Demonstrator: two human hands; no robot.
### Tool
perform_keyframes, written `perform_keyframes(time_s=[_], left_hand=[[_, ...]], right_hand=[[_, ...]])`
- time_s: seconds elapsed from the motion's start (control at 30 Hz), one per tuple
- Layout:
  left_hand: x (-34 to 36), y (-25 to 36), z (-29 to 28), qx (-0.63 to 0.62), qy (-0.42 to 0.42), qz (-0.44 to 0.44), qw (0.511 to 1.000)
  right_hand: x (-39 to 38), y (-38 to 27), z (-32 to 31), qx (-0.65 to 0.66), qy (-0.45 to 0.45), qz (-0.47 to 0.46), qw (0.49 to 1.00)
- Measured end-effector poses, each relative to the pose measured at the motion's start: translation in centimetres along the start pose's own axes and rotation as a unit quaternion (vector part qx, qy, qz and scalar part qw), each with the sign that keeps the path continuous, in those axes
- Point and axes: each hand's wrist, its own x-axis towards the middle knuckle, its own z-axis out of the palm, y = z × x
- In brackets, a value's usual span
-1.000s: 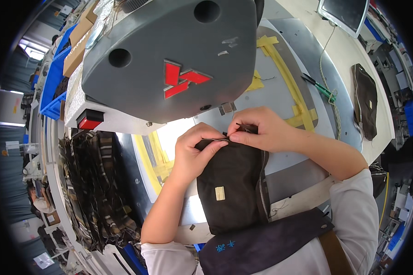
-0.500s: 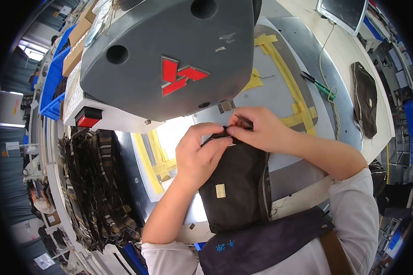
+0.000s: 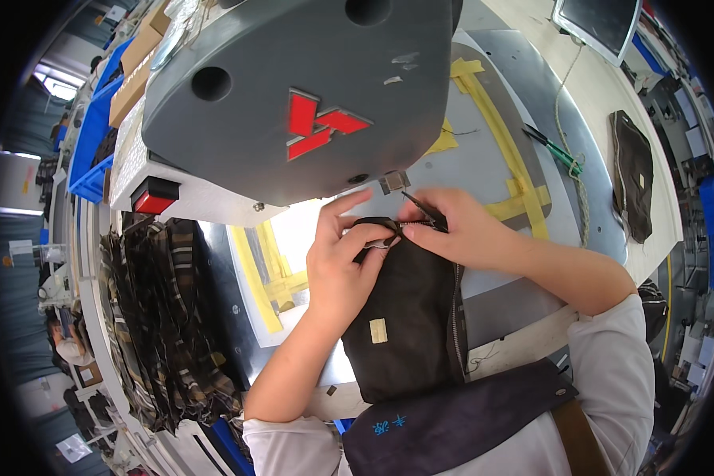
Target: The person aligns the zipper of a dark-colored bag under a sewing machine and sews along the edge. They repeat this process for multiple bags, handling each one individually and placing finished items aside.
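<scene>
Since the earlier frame, the turned edge atop the dark pouch has spread wider, our left hand has straightened its forefinger away, and a dark pointed piece juts more plainly from our right hand.

The grey machine head looms just beyond, so we would do well to keep our knuckles clear of the small metal fitting beneath it. The pouch lies between our forearms, its side zipper towards our right; we should let its body rest flat, so nothing twists. Our left thumb and bent fingers pinch the folded top edge; our right thumb and fingers grip that edge's other end. Keeping both pinches close together, we judge, would give the best control, with the layers evened before either lets go. The short row of teeth between them wants care, lest cloth catch.

As for what we cannot see, the machine head blocks the table behind it, the pouch's underside is hidden, and our fingers cover most of the gripped edge. Whether the pointed piece is a zipper tail or a tool, we cannot tell.
</scene>
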Motion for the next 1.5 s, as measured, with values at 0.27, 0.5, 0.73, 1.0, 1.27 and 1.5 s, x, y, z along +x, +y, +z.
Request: perform_keyframes(time_s=[0.27,0.5,0.73,1.0,1.27,1.5], left_hand=[[0.2,0.2,-0.8,-0.037,-0.063,-0.091,0.993],[0.1,0.2,-0.8,-0.009,-0.053,-0.064,0.997],[-0.1,-0.4,-0.4,0.075,-0.044,0.024,0.996],[0.2,0.5,-0.4,-0.045,-0.085,-0.022,0.995],[0.5,0.0,-0.8,-0.075,-0.112,-0.102,0.986],[0.0,-0.4,-0.7,-0.114,-0.084,-0.12,0.983]], right_hand=[[-0.5,0.9,-0.1,-0.131,0.029,-0.165,0.977],[-0.3,1.1,0.0,-0.206,0.022,-0.262,0.943],[0.0,0.0,-0.6,-0.239,-0.002,-0.172,0.956],[1.6,-0.2,-1.3,-0.065,-0.088,0.033,0.993],[1.3,-1.0,-1.4,-0.041,-0.068,0.083,0.993],[1.0,-0.8,-1.8,-0.076,-0.09,-0.011,0.993]])
